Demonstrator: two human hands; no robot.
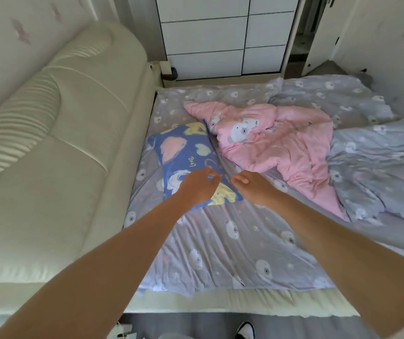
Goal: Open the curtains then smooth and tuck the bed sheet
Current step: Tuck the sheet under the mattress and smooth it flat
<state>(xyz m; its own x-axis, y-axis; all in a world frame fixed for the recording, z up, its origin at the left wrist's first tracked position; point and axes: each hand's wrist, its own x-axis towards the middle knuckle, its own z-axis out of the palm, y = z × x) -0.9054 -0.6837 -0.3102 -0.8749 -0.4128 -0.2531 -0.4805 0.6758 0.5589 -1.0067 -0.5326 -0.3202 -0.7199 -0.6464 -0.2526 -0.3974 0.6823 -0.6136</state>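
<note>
Both forearms reach from 6 o'clock over the wrinkled bed sheet [220, 243], which covers the mattress but hangs untucked at the near edge. At centre, the left hand [197, 188] hovers with loosely curled fingers over the blue pillow [183, 152]; the right hand [254, 187] looks half closed, holding nothing. I would first lift the pillow away. At 1 o'clock the pink quilt [276, 140] also blocks smoothing.

Both hands, L [199, 185] & R [249, 185], loosely curled over blue pillow [186, 152] on wrinkled bed sheet [220, 245].
</note>
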